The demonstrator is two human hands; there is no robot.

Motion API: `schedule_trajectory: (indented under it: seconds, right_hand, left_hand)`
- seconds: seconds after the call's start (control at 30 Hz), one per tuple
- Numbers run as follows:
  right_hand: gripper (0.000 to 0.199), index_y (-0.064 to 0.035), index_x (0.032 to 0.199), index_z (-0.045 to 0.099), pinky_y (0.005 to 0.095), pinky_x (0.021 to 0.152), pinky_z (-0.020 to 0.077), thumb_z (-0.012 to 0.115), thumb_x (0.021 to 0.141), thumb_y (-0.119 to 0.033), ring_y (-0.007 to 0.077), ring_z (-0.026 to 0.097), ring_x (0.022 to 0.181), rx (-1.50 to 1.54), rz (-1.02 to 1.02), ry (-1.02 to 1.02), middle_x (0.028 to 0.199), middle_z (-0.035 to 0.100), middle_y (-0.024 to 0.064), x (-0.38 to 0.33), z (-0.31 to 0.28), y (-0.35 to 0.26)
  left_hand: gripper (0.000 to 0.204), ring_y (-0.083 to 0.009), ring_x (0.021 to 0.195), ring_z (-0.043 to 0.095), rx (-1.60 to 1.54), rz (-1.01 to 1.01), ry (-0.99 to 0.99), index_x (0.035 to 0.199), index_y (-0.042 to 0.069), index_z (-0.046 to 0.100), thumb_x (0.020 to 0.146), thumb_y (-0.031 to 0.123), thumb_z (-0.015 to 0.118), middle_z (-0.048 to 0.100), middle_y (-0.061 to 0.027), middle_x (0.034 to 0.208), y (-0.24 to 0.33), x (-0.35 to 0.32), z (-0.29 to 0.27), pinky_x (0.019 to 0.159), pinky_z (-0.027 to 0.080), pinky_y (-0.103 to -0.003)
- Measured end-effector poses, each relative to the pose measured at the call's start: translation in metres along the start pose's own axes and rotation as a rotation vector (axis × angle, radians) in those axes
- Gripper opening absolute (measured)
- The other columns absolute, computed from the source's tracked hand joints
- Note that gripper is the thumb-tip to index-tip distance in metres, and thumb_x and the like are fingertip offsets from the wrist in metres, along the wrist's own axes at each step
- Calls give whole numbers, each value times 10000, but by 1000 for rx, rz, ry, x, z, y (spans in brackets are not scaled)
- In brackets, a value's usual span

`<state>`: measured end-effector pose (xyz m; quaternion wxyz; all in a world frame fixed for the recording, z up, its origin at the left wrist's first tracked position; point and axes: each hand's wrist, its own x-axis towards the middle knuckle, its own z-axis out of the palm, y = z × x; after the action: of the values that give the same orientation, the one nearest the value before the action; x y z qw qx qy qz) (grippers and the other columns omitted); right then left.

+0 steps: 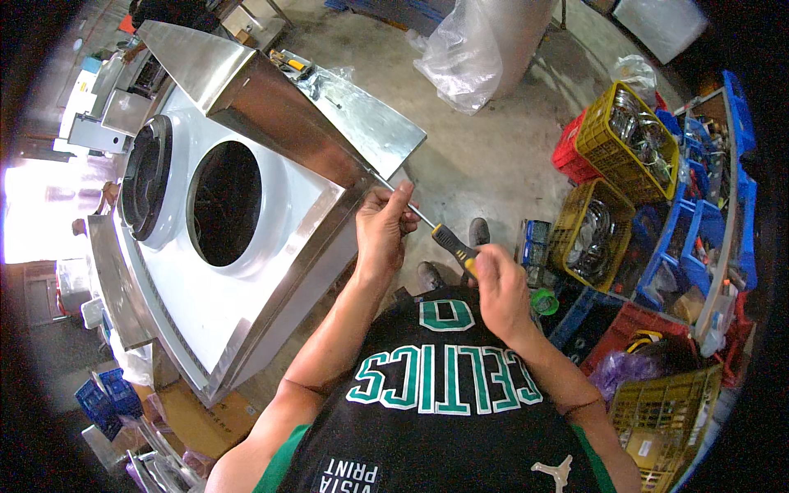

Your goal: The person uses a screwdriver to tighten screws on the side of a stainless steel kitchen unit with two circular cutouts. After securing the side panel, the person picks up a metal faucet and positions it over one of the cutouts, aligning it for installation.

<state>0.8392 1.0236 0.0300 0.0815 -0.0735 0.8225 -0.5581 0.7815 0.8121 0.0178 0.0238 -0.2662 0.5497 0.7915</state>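
My right hand (501, 292) is closed round the end of a screwdriver's black and yellow handle (454, 248). The steel shaft (422, 215) runs up and left to the edge of a metal unit. Around the shaft near its tip, the thumb and fingers of my left hand (380, 234) are closed; the tip itself is too small to make out. The unit has a white top (288, 193) with a round dark opening (228, 204) and a second, dark-rimmed one (148, 177). A brownish steel panel (283, 123) rises along its far side.
Beyond the panel, a metal ledge (370, 119) carries a yellow-handled tool (293, 63). To the right stand yellow crates (588, 234) of metal parts and blue bins (690, 238). Plastic wrapping (464, 62) stands on the far floor. Another person's hand (80, 226) shows at the far left.
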Motion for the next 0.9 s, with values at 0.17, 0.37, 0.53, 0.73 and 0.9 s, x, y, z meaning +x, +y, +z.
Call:
schedule_trajectory:
  seconds: [0.17, 0.37, 0.53, 0.73, 0.9]
  right_hand:
    - [555, -19, 1213, 584, 221, 411, 346, 398, 1065, -520, 93, 448, 451, 1098, 785, -339, 671, 562, 40, 17, -11, 10]
    - [492, -39, 1153, 572, 235, 416, 367, 562, 1010, -509, 107, 481, 465, 510, 388, -182, 737, 586, 48, 1, -3, 2]
    - [626, -49, 910, 635, 249, 346, 280, 417, 1020, -626, 93, 336, 321, 1221, 975, -489, 474, 418, -25, 20, -16, 9]
    - [606, -13, 1144, 596, 227, 440, 376, 572, 974, -594, 110, 471, 465, 469, 271, -63, 764, 605, 49, 6, -6, -1]
    - [502, -16, 1147, 569, 406, 643, 536, 694, 939, -456, 336, 682, 750, -238, -237, 134, 866, 652, 161, -4, -1, -2]
  left_hand:
    - [261, -191, 813, 714, -213, -96, -93, 1054, 28, 593, 1011, 280, 641, 716, -116, 945, 7, -15, 5, 677, 568, -273]
    - [363, -182, 812, 725, -95, -88, -49, 1176, 0, 581, 1011, 318, 640, 719, -136, 1026, -4, 4, -6, 692, 569, -258]
    - [354, -161, 805, 723, -158, -61, -97, 1174, -1, 594, 1022, 317, 621, 719, -137, 1036, -4, -1, -6, 686, 565, -244]
    - [233, -160, 790, 707, -170, -30, -100, 1055, 16, 612, 1017, 245, 634, 718, -122, 952, -2, 1, -11, 679, 557, -259]
    - [230, -159, 790, 710, -44, 7, -3, 994, 32, 602, 997, 252, 669, 717, -106, 898, -7, 9, -12, 649, 536, -241]
